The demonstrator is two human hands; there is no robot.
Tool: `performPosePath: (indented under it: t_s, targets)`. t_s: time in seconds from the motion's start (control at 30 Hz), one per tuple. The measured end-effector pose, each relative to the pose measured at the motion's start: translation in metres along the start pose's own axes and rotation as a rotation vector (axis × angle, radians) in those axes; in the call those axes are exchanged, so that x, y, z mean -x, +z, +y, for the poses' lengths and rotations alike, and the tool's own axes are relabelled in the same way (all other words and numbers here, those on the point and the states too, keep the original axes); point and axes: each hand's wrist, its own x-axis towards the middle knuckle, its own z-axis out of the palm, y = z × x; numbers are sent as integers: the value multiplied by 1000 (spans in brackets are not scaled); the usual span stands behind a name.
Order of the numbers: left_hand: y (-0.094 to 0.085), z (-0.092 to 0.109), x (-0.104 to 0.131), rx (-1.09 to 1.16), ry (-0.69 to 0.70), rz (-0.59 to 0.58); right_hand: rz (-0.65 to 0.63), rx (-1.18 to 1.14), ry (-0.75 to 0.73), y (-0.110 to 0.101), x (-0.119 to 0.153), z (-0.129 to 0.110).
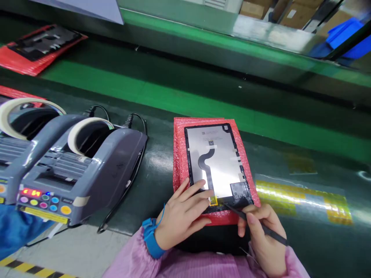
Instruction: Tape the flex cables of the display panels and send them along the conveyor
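At lower centre, the left hand (185, 208) presses flat, fingers released, steadying the silver-backed tablet panel (216, 166) on red bubble wrap (179, 154), while the right hand (265, 235) grasps a thin black stylus (255, 223) pen-like at its yellow connector (213, 200).

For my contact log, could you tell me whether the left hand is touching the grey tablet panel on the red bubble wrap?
Touching: the head view shows the left hand with fingertips resting on the grey tablet panel.

Tablet panel (216, 164) flat on a bubble-wrap sheet (179, 154) on the table (162, 162), near its front edge. Left hand (182, 212) on the panel's near left corner; right hand (265, 235) just right of it, gripping a stylus (255, 222) tipped toward the flex cable (207, 170). Two tape dispensers (72, 170) side by side, well left. Conveyor belt (203, 104) behind, another panel on a sheet (40, 46) at far left.
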Motion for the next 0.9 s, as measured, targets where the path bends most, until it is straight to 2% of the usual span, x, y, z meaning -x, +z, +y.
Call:
performPosePath:
  t_s: [0.27, 0.47, 0.73, 0.9]
  targets:
    - [4, -2, 1, -79, 57, 8, -21, 15, -5, -2, 8, 9]
    - [3, -1, 1, -44, -11, -29, -48, -4, 25, -1, 6, 8]
    - [5, -6, 4, -167, 120, -7, -64, 7, 1, 2, 5, 9]
    - [6, -11, 7, -405, 336, 49, -114, 26, -47, 1, 5, 10]
